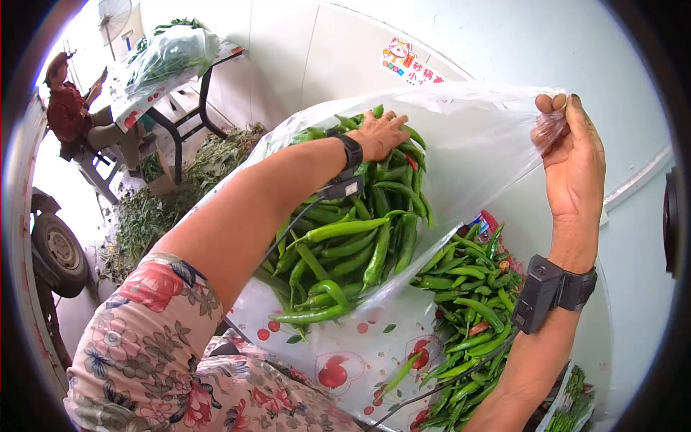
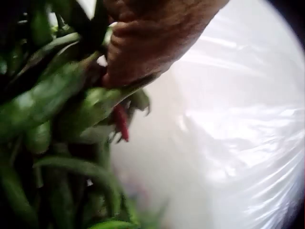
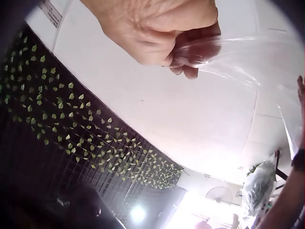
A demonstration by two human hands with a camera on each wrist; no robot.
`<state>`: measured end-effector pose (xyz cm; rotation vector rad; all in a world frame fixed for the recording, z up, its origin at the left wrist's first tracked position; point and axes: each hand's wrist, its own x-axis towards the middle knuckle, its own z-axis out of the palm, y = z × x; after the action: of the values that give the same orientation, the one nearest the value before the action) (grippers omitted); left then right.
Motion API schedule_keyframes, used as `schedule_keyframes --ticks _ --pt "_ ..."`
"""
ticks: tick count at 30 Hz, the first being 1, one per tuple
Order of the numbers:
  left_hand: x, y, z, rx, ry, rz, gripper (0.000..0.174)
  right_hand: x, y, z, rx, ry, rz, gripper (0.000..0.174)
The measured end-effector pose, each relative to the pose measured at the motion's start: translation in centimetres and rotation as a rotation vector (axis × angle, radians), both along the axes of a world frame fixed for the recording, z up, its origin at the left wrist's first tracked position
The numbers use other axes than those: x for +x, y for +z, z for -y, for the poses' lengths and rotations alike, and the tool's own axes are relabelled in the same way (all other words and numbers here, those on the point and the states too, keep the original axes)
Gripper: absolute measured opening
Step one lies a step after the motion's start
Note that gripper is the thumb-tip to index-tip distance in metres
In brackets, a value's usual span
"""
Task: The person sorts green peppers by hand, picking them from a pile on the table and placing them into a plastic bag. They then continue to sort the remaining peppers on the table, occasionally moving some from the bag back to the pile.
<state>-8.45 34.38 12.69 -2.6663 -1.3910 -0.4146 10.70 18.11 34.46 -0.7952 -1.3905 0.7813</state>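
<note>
Long green peppers (image 1: 353,245) (image 2: 43,100) lie heaped inside a large clear plastic bag (image 1: 475,137) (image 2: 238,143). My left hand (image 1: 378,135) (image 2: 152,43) rests on the far end of this heap, its fingers spread over the peppers. A red pepper (image 2: 121,123) shows just below that hand in the left wrist view. Raised at the right, my right hand (image 1: 572,162) (image 3: 157,33) grips the bunched edge of the bag between curled fingers and thumb, pulling the plastic taut. What lies under the left fingers is hidden.
Smaller green peppers (image 1: 468,309) lie in a pile right of the bag, on a cherry-patterned cover (image 1: 335,345). A seated person (image 1: 68,115) is beside another table (image 1: 140,101) at the far left, near cut greenery (image 1: 216,162) and a wheel (image 1: 59,252).
</note>
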Motion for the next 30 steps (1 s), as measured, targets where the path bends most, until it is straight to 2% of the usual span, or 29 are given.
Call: schedule_keyframes --ticks 2,5,6,7,9,12,15,17,19,26,29,30 --pt "-0.8 -0.1 -0.2 -0.021 -0.028 0.033 0.073 -0.2 0.3 0.5 0.014 0.023 0.064 0.022" --pt "-2.8 4.3 5.4 -0.034 -0.165 0.045 0.070 -0.3 0.4 0.8 -0.010 0.036 0.091 0.022" --pt "-3.0 5.2 7.6 -0.206 -0.228 -0.033 0.070 -0.3 0.5 0.8 -0.018 0.041 0.093 0.022" --pt "-3.1 3.6 8.9 -0.191 -0.269 -0.161 0.067 -0.6 0.5 0.9 -0.002 0.030 0.099 0.023" --pt "-3.8 2.2 11.3 -0.378 -0.369 -0.255 0.060 -1.3 0.2 1.3 0.029 0.017 0.113 0.023" --pt "-2.7 0.4 9.4 -0.300 -0.267 -0.186 0.052 -1.4 0.0 1.6 0.080 0.028 0.171 0.025" --pt "-2.1 0.0 6.4 -0.378 -0.353 -0.091 0.059 -0.3 -0.4 1.3 0.106 0.068 0.214 0.024" --pt "-2.3 -1.4 3.4 -0.263 -0.436 0.054 0.063 0.2 -0.7 1.1 0.089 0.059 0.185 0.024" --pt "-2.4 -1.6 1.1 -0.251 -0.429 0.014 0.064 0.8 -1.0 1.0 0.073 0.061 0.158 0.024" --pt "-1.6 -0.3 -3.9 -0.380 -0.177 -0.081 0.058 2.0 -1.5 0.3 0.061 0.122 0.152 0.026" --pt "-3.1 -1.7 -6.2 -0.218 -0.080 -0.110 0.055 1.3 -1.5 0.6 0.041 0.083 0.121 0.026" --pt "-3.4 -1.5 -6.9 -0.229 -0.061 -0.196 0.051 1.4 -1.6 0.7 0.040 0.071 0.107 0.025"
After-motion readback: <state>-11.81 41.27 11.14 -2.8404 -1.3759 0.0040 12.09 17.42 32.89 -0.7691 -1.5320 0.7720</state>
